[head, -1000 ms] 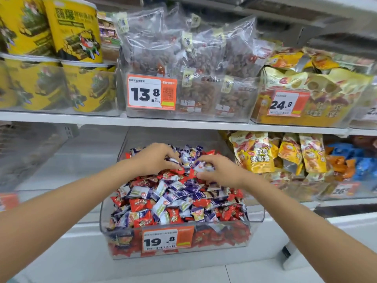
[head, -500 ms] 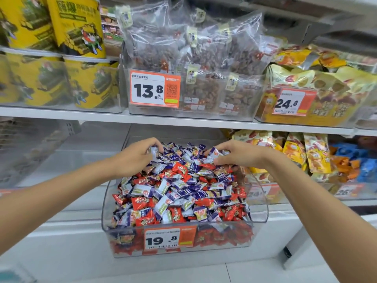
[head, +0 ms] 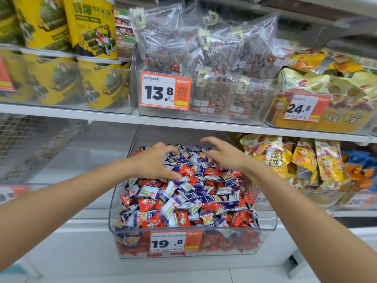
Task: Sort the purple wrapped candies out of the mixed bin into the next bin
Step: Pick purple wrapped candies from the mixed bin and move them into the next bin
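Observation:
A clear mixed bin with a 19.8 price tag sits on the lower shelf, heaped with wrapped candies. Purple wrapped candies crowd the back of the heap. Red wrapped candies show in the middle and fill the front bottom. My left hand lies cupped on the back left of the heap, thumb pressed down onto the candies, which stay lying in the pile. My right hand hovers over the back right, fingers spread and curved like a claw, nothing held in it.
A clear bin stands to the left of the mixed bin, and bare shelf lies between them. Orange and yellow snack bags fill the bin on the right. The upper shelf overhangs close above my hands.
Both hands have moved from the middle of the heap to its back. The right hand's fingers have spread apart, and the left hand has curled over the purple candies.

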Demonstrator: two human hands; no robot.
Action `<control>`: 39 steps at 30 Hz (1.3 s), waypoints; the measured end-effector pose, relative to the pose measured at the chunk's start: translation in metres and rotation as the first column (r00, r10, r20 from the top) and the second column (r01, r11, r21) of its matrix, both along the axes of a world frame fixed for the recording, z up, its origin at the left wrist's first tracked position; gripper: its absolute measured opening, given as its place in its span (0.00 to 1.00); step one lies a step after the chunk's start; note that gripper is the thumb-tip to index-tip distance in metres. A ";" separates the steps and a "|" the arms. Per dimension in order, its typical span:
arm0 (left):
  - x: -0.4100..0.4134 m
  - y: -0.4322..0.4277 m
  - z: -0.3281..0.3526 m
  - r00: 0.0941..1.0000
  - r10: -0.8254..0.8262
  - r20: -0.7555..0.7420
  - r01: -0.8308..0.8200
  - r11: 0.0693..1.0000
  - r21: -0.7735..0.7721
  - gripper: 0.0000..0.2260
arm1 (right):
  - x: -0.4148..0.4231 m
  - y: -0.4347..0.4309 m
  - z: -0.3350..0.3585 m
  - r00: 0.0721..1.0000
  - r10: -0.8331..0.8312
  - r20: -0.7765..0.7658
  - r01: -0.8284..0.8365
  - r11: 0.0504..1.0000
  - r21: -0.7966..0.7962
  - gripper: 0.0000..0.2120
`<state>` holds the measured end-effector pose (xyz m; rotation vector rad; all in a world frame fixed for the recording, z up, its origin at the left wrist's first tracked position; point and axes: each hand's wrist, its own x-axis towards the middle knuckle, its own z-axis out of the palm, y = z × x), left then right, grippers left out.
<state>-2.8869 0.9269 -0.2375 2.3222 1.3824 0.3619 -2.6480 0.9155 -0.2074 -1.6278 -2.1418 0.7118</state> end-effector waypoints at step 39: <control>-0.016 -0.059 -0.002 0.994 -0.102 -0.047 0.110 0.975 0.192 0.07 | 0.034 -0.051 -0.001 0.995 0.031 0.098 -0.022 0.995 -0.093 0.20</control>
